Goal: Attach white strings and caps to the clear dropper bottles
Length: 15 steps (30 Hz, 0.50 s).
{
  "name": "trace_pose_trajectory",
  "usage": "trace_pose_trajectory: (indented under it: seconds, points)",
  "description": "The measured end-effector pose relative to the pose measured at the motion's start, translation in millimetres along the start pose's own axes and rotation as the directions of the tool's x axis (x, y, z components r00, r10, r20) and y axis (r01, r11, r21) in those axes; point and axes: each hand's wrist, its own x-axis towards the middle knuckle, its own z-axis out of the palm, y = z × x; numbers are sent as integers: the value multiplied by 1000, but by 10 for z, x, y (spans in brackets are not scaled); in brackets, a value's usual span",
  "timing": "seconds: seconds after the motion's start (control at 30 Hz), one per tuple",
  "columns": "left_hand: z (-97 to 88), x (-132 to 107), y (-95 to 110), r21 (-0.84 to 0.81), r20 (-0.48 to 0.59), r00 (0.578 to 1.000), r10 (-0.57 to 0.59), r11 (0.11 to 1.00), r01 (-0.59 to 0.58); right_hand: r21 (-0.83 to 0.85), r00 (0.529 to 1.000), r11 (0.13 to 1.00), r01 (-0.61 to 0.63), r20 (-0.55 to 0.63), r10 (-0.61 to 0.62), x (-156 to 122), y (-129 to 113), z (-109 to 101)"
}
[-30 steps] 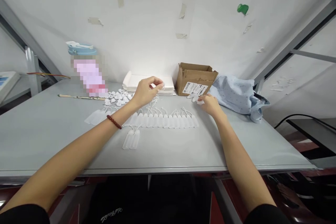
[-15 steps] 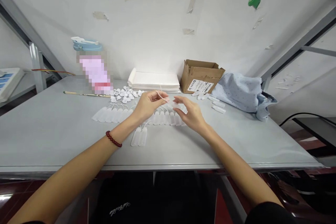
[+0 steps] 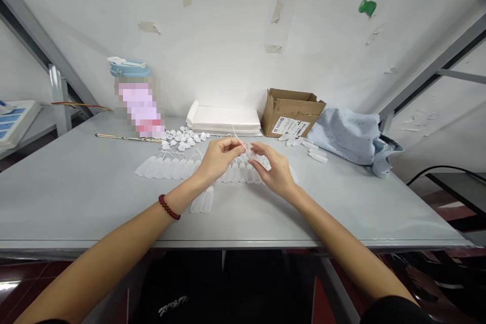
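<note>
My left hand (image 3: 219,158) pinches a thin white cord (image 3: 237,137) between thumb and fingertips; the cord's end sticks up above them. Facing it, my right hand (image 3: 279,169) grips a small translucent plastic sleeve (image 3: 250,153) by its sides. Cord and sleeve meet between my fingertips, where the contact point is partly hidden. Below and behind my hands lies a row of translucent corded sleeves (image 3: 167,168), partly covered by my left hand. Two more corded sleeves (image 3: 201,203) lie nearer the table edge, their tops behind my left forearm.
Small white caps (image 3: 184,138) are heaped left of a white paper stack (image 3: 224,119). A cardboard box (image 3: 291,111) stands at the back right, with loose clear sleeves (image 3: 318,157) before it and light blue cloth (image 3: 343,134) beside it. A thin stick (image 3: 127,137) lies left.
My hands have come closer together, bringing the cord and the sleeve into contact. The view has shifted slightly.
</note>
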Motion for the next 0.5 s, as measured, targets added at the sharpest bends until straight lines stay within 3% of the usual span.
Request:
trace_pose_trajectory:
  seconds: [0.13,0.3,0.5]
  points:
    - [22,-38,2,201,19,988,153,968,-153,61,999,998,-33,19,32,15,-50,-12]
    - [29,-63,27,418,38,929,368,839,-349,158,984,972,-176,27,174,35,-105,-39]
    - [23,-57,24,478,45,936,349,815,-326,258,956,921,-291,57,286,23,-129,-23]
